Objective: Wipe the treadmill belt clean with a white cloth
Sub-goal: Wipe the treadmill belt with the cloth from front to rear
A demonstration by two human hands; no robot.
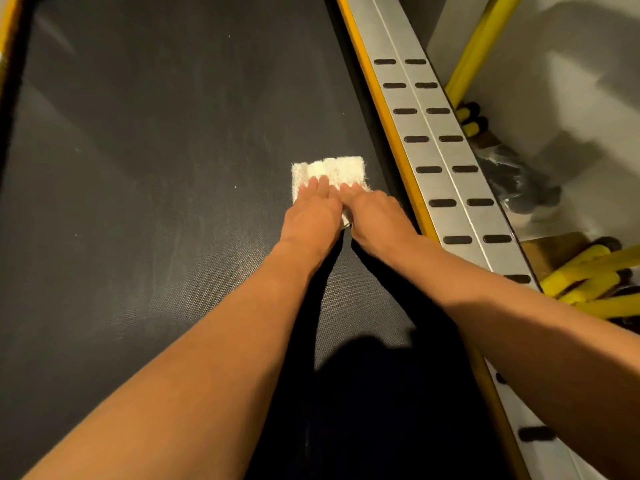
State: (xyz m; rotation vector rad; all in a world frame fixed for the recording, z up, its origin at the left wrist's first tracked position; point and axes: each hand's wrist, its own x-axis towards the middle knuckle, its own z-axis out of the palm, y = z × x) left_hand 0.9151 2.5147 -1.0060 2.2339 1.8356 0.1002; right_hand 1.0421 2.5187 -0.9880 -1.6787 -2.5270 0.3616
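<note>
Both hands are pressing flat on the cloth [329, 174], centre-right of the frame, on the belt [138, 202]. Left hand [311, 216] is lying with fingers straight, released, tips on the cloth's near-left part. Right hand [375, 216] is sitting just beside it, fingers extended, also released, covering the near-right corner. The cloth is lying folded, near the belt's right edge. A yellow strip [384, 126] and a slotted metal rail [436, 140] are running diagonally at right. Yellow bars [595, 282] are lying at far right.
</note>
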